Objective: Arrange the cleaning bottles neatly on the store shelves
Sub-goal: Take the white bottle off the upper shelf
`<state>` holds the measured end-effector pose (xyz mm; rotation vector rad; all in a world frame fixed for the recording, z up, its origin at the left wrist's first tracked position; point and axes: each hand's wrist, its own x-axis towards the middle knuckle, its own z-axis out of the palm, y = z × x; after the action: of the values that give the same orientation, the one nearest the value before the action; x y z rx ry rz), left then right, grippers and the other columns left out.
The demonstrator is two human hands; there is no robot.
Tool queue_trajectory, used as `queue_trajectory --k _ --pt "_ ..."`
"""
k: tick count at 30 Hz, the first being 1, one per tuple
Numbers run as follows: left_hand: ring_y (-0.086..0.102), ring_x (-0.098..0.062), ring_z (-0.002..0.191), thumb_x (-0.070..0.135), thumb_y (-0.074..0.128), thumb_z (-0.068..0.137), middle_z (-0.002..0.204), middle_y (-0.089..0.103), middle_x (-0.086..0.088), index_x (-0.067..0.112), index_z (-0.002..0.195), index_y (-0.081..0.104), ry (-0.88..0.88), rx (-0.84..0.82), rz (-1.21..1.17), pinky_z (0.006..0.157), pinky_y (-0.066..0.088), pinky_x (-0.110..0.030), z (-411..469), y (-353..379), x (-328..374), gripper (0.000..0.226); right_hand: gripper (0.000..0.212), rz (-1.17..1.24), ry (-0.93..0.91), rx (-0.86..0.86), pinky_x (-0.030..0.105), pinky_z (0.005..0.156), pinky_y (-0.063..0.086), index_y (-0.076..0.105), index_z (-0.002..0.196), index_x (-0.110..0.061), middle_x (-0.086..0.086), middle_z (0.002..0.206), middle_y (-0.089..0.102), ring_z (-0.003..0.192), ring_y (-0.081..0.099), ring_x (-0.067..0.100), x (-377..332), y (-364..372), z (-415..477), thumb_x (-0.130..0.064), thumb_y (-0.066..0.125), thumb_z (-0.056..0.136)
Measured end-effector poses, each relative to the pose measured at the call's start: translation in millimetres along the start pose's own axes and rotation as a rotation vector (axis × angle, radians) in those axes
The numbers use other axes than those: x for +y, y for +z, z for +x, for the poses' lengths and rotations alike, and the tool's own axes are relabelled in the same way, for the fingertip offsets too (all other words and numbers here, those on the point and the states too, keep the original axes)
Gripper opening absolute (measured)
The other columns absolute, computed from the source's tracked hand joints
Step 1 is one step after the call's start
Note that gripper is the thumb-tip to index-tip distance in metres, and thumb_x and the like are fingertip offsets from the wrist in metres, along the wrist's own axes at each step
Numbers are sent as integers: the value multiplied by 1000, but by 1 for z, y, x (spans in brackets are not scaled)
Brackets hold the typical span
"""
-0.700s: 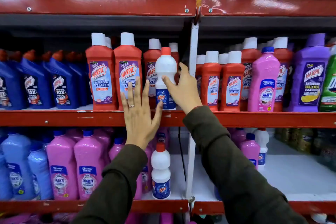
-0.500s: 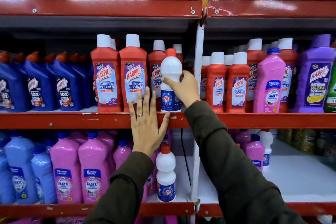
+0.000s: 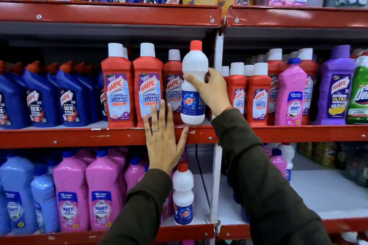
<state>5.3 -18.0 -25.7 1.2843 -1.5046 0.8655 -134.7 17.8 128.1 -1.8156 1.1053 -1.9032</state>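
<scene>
My right hand (image 3: 212, 89) grips a white Rin bottle (image 3: 192, 69) with a red cap, upright at the right end of the middle left shelf (image 3: 79, 137), its base at the shelf's front edge. My left hand (image 3: 162, 141) lies flat and open against the red shelf edge, fingertips touching a red Harpic bottle (image 3: 148, 85). More red Harpic bottles (image 3: 118, 85) stand in a row to the left. A second white Rin bottle (image 3: 183, 195) stands on the lower shelf below.
Blue Harpic bottles (image 3: 67, 97) fill the middle shelf's left. Pink Shakti bottles (image 3: 103, 193) and light blue bottles (image 3: 18, 195) crowd the lower shelf. Right bay holds red Harpic bottles (image 3: 258, 95), a pink bottle (image 3: 291, 91), a purple bottle (image 3: 337, 85). A white upright post (image 3: 218, 165) divides the bays.
My right hand went from touching the white Rin bottle to wrapping around it and has raised it slightly. My left hand slid down onto the shelf edge.
</scene>
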Motion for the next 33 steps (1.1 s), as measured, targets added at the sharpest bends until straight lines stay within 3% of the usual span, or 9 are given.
queue_trajectory --k 3,9,13,19,22,25,27,30,33 --pt "3 -32 162 59 31 105 175 8 -14 10 166 14 5 1 -12 129 9 -60 0 -1 0 80 52 29 14 -41 17 70 55 61 126 -10 3 117 72 95 70 11 -5 -15 -8 -39 77 85" --pt "7 -34 162 58 33 104 174 13 -16 11 165 20 -12 -9 -11 129 8 -60 -1 -4 5 78 51 60 16 -41 37 90 62 65 123 -9 4 119 75 105 74 16 6 -55 -29 -37 80 83" --pt "12 -37 161 49 39 105 173 19 -17 11 163 27 -48 16 -33 128 8 -62 -10 -10 25 71 53 80 28 -5 39 90 62 70 114 -10 3 109 78 100 75 15 21 -89 -47 -39 86 73" --pt "9 -33 162 42 39 106 173 18 -14 12 164 25 -45 34 -151 130 0 -55 -41 -11 109 66 53 85 59 26 26 80 61 75 112 -18 -3 101 78 94 74 7 55 -151 -72 -37 92 66" --pt "13 -35 161 39 40 105 172 23 -15 9 162 29 -26 6 -180 130 0 -53 -66 -1 148 65 57 39 74 14 18 69 54 77 110 -19 -4 93 78 76 69 -3 77 -179 -82 -43 92 60" --pt "14 -33 161 36 42 104 172 23 -14 10 162 30 -20 -46 -217 130 -5 -48 -94 11 180 65 71 8 106 16 23 75 58 77 114 -20 0 98 80 85 75 9 102 -208 -94 -54 90 52" --pt "14 -32 161 36 42 104 172 22 -12 11 162 30 -20 -85 -246 130 -7 -45 -115 21 197 64 70 9 124 11 23 76 59 77 115 -20 -1 99 80 87 74 8 119 -228 -103 -50 92 54" --pt "10 -28 162 37 43 104 174 20 -8 14 163 27 -52 -165 -234 131 0 -47 -148 38 212 66 57 14 130 -11 15 70 53 78 113 -17 -3 94 80 78 68 0 141 -255 -115 -35 94 62" --pt "10 -28 162 43 39 105 174 18 -10 14 164 24 -127 -263 -202 130 10 -54 -182 57 222 68 60 -18 156 -17 20 74 55 78 113 -22 -6 100 80 83 69 5 169 -282 -124 -41 94 58"
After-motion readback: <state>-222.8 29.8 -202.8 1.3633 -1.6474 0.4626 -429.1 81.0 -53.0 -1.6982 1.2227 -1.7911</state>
